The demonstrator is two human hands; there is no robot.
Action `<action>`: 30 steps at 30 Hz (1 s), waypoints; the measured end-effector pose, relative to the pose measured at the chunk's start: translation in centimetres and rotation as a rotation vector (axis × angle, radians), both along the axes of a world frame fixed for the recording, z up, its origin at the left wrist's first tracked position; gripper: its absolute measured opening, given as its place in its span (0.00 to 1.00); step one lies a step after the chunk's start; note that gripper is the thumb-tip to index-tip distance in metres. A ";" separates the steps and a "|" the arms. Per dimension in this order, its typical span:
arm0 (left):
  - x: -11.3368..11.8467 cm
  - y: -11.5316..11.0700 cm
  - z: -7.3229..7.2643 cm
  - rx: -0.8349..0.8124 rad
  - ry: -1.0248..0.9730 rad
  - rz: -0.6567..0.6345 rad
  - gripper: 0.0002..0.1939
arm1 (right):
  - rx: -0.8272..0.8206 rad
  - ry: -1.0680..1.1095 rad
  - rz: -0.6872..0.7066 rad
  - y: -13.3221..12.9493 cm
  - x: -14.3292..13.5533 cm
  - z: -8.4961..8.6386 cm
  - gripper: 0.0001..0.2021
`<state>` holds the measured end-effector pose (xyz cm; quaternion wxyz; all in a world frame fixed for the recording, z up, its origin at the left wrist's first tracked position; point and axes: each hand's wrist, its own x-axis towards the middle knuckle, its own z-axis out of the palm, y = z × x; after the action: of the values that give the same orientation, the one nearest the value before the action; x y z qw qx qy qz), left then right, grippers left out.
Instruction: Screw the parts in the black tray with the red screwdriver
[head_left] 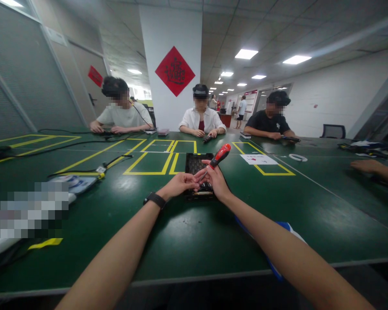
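Observation:
A black open case (198, 197) lies on the green table (171, 241), with small parts inside that I cannot make out. Above it my right hand (215, 178) holds a red and black screwdriver (220, 156), its handle up to the right and its shaft slanting down to the left. My left hand (183, 184), below a black wristband, has its fingertips pinched near the screwdriver's tip, over the case. Whatever lies between those fingertips is too small to tell.
Yellow tape rectangles (147, 173) mark the table. A paper sheet (258, 159) and a white ring (298, 158) lie right of the case. Pouches and cables (84, 183) are at left. Three people sit opposite; another person's hand (365, 166) rests at right.

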<state>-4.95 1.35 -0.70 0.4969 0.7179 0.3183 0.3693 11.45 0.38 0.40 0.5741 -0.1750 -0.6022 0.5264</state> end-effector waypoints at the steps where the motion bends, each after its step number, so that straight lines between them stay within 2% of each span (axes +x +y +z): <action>1: 0.0 0.0 0.0 -0.003 0.009 -0.017 0.14 | 0.007 -0.005 -0.001 0.0 0.0 0.0 0.15; 4: 0.0 0.0 0.0 0.019 0.018 -0.020 0.14 | 0.002 0.002 -0.029 0.1 0.0 -0.1 0.15; 7: 0.3 -0.2 0.2 0.055 0.007 0.039 0.15 | -0.020 0.029 -0.055 0.3 0.0 -0.1 0.15; 13: 0.5 -0.6 0.6 0.092 0.027 0.075 0.16 | -0.040 0.025 -0.049 0.1 -0.2 0.1 0.17; 22: -0.2 0.1 0.1 -0.026 0.013 -0.051 0.16 | -0.060 -0.002 -0.015 0.6 0.2 -0.3 0.15; 30: 0.2 -0.4 0.5 0.074 0.029 0.056 0.16 | -0.076 0.038 -0.030 0.6 0.0 -0.2 0.15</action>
<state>-4.72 0.94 -0.17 0.4548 0.7319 0.3314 0.3842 11.46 0.94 0.19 0.5863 -0.1956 -0.5679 0.5436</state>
